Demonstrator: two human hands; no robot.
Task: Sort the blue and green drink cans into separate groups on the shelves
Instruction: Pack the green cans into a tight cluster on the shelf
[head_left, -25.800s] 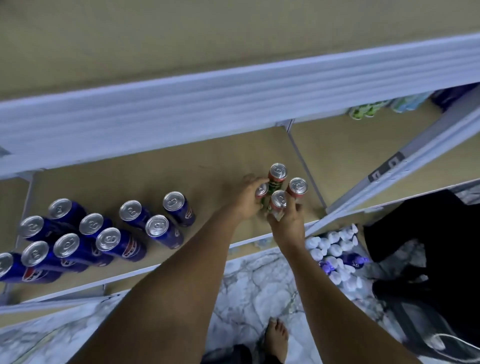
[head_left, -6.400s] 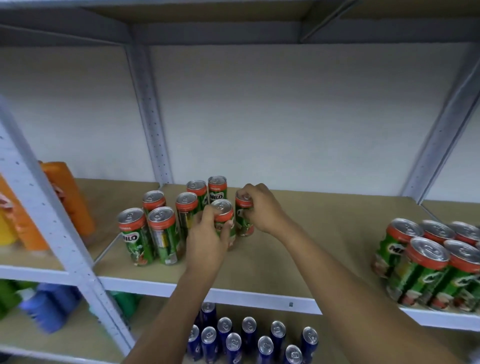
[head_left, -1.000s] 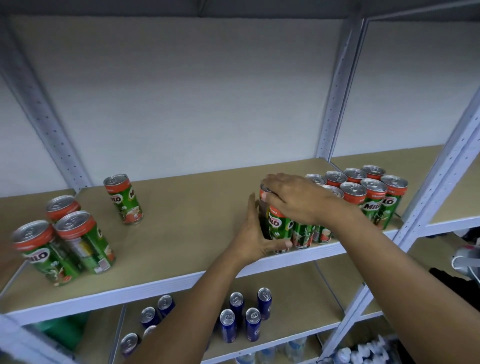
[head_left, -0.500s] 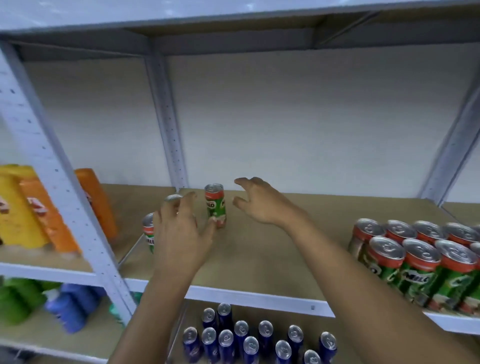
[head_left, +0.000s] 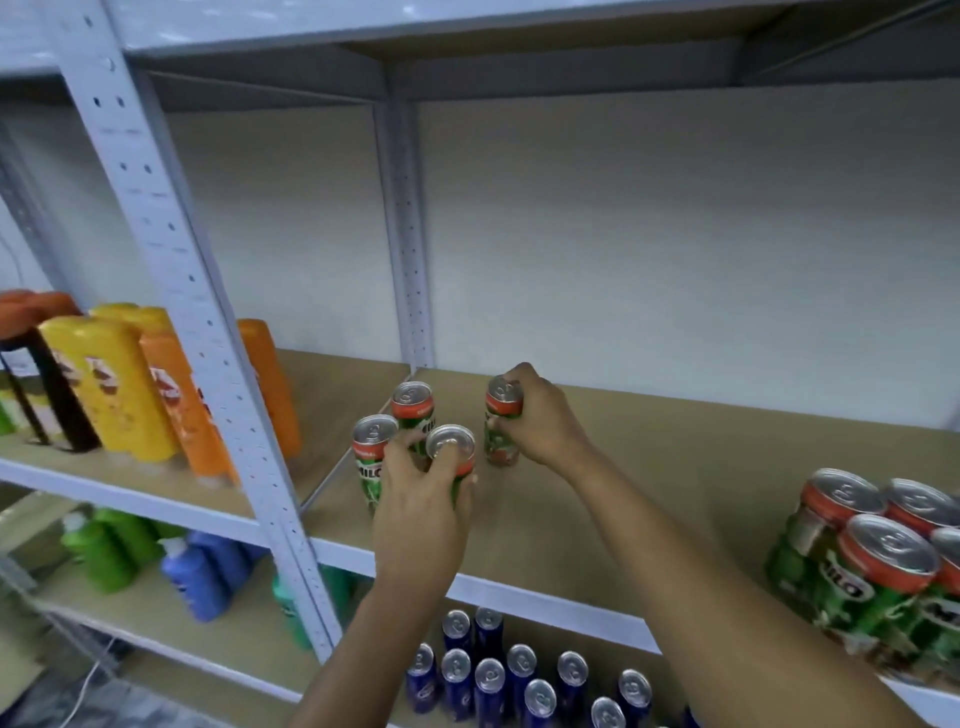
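Three green Milo cans (head_left: 413, 408) stand close together at the left end of the middle shelf (head_left: 649, 452). My left hand (head_left: 421, 512) grips the front ones, fingers curled round the nearest can (head_left: 451, 448). A fourth green can (head_left: 500, 415) stands just to their right, and my right hand (head_left: 540, 421) grips it from the side. A larger group of green cans (head_left: 872, 566) sits at the right end of the same shelf. Several blue cans (head_left: 519, 675) stand together on the shelf below.
A grey perforated shelf upright (head_left: 197, 332) rises left of the cans, another (head_left: 408, 234) at the back. Yellow and orange bottles (head_left: 130, 384) fill the left bay. Green and blue bottles (head_left: 156, 561) stand on the lower left shelf.
Half a second ago both hands hovered open near the left cans. Now the left hand grips the clustered cans and the right hand grips the lone can.
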